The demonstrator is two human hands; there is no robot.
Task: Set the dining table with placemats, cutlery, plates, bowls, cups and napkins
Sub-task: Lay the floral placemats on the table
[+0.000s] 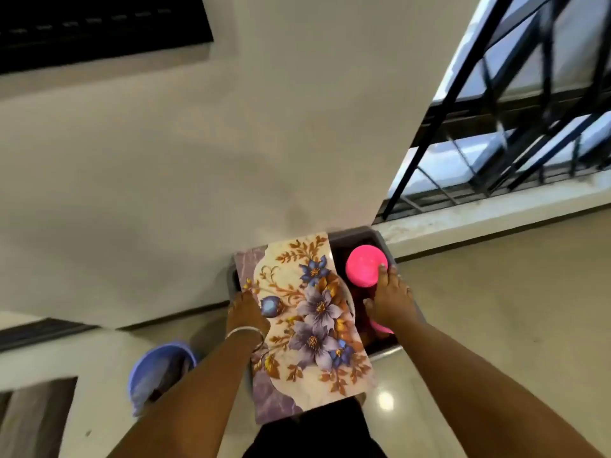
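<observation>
A floral placemat point(307, 325) with purple flowers and orange leaves lies across the left part of a grey bin point(385, 246) standing on the floor against the wall. My left hand point(246, 312), with a bangle at the wrist, grips the placemat's left edge. My right hand point(391, 302) reaches into the bin's right side, its fingers resting against an upturned pink cup point(365, 264). Another pink piece point(383, 327) shows just below that hand. The rest of the bin's contents are hidden under the placemat and my hand.
A lilac plastic basin point(158, 371) sits on the floor to the left of the bin. A barred window point(515, 127) fills the upper right. A cream wall rises behind the bin, with glossy floor to its right.
</observation>
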